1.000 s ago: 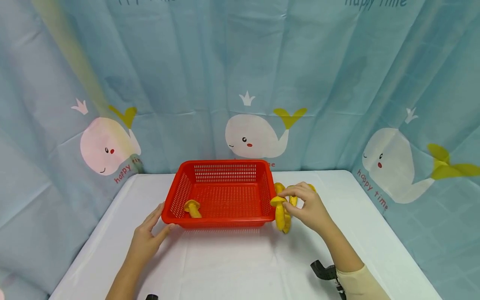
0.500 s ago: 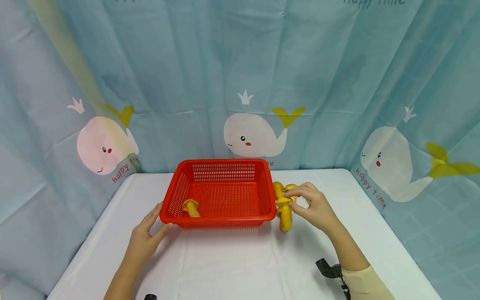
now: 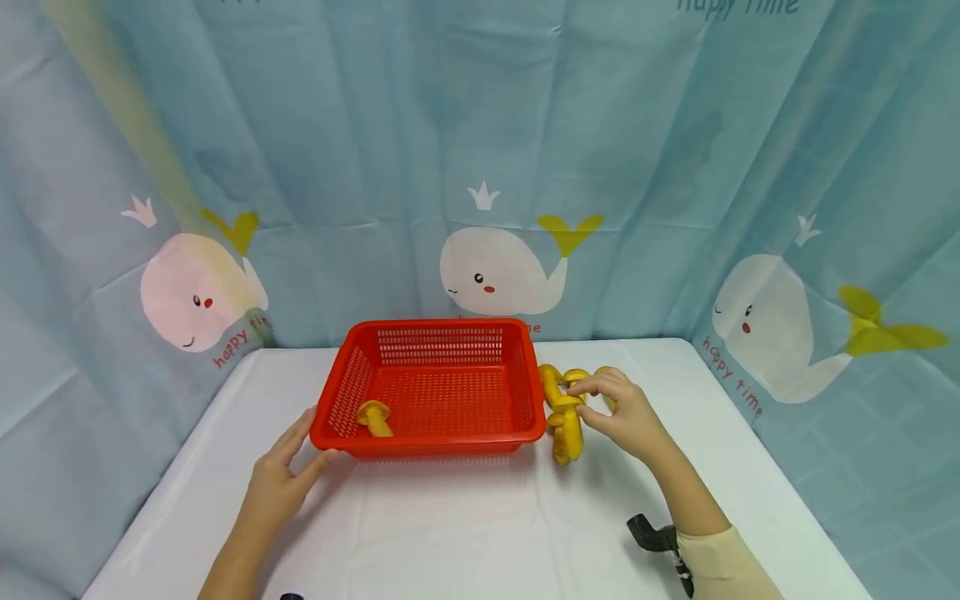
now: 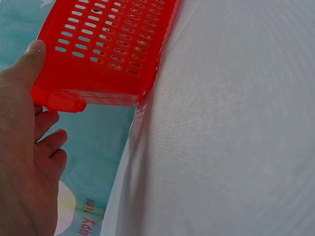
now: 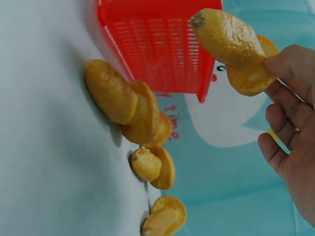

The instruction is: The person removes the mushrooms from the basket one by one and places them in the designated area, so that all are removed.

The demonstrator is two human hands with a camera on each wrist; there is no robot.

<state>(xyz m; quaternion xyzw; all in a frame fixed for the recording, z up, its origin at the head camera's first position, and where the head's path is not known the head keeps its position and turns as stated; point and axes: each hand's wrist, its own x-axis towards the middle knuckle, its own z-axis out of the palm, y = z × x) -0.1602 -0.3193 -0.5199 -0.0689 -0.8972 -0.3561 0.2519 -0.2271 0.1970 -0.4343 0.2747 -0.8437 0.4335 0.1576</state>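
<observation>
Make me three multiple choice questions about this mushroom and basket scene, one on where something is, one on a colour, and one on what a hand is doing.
1. Where does the lone mushroom lie?
A. Inside the basket, near its left wall
B. On the table by the curtain
C. In the left hand

2. What colour is the basket?
A. Blue
B. Red
C. White

3. What is the right hand doing?
A. Lying flat on the table
B. Gripping the basket rim
C. Pinching a yellow mushroom

Answers: 1 A, the head view shows it on the basket floor at the left; 2 B, every view shows red plastic; 3 C, the right wrist view shows the fingers on its cap.
</observation>
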